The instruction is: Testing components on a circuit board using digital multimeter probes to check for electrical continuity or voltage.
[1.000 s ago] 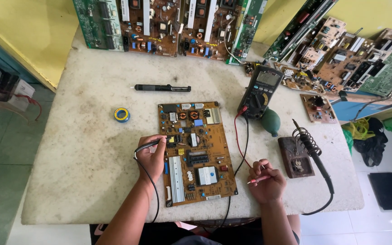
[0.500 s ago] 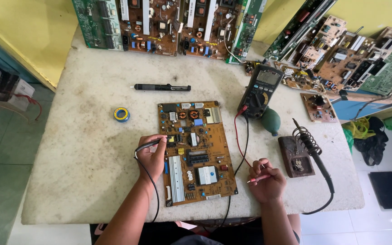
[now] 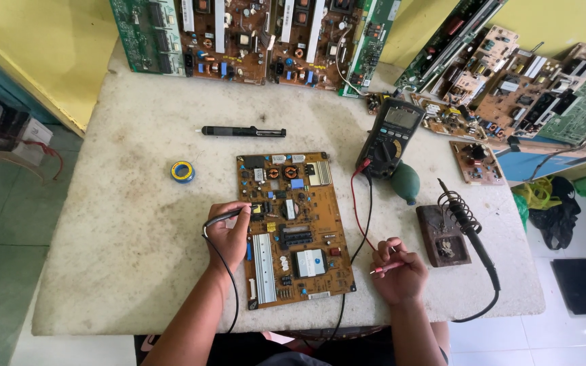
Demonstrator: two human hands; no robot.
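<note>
Resting on a mottled stone desk [image 3: 123,224]: flat rectangular orange circuit board [image 3: 293,227] between both hands. Left hand [image 3: 228,227] pinching black probe [image 3: 224,217] onto board; right hand [image 3: 398,271] curling around red probe [image 3: 388,268], just beside it.

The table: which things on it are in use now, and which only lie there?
In use: board, black probe in left hand, red probe in right hand, multimeter.

Lying about: tape roll, black pen-shaped tool, soldering iron, green bulb.
</note>
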